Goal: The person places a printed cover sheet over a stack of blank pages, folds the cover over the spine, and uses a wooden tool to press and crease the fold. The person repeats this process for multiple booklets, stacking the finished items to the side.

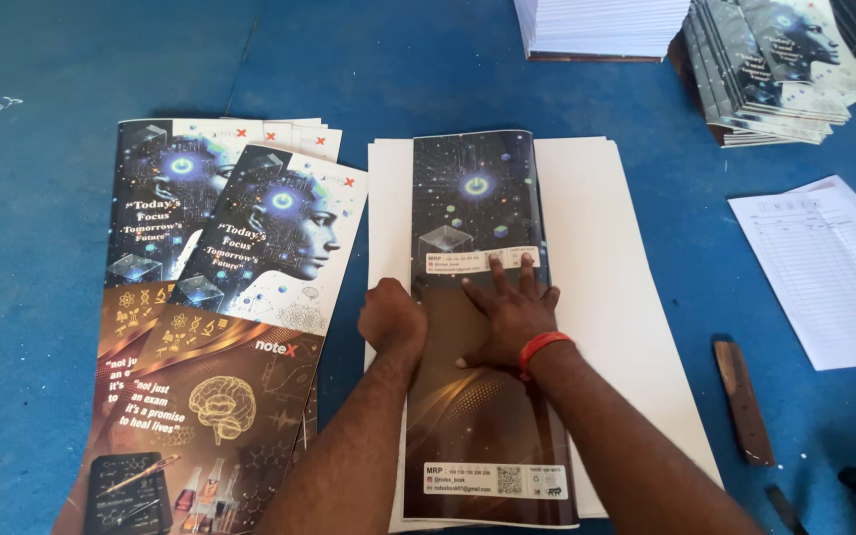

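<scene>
Left hand (391, 319) closed in a loose fist, knuckles pressing the folded cover (482, 327) at its left edge. Right hand (509, 315) flat, fingers spread, pinning the cover's middle. Looks like the creasing step: cover folded over the white sheets (626, 297) and being flattened. Next move likely needs firm, even pressure along the fold without shifting alignment. Cover's long axis runs away from the person, blue end far. Printed covers (230, 327) fanned at left, stacks (765, 59) far right, on blue tabletop (42, 297).
</scene>
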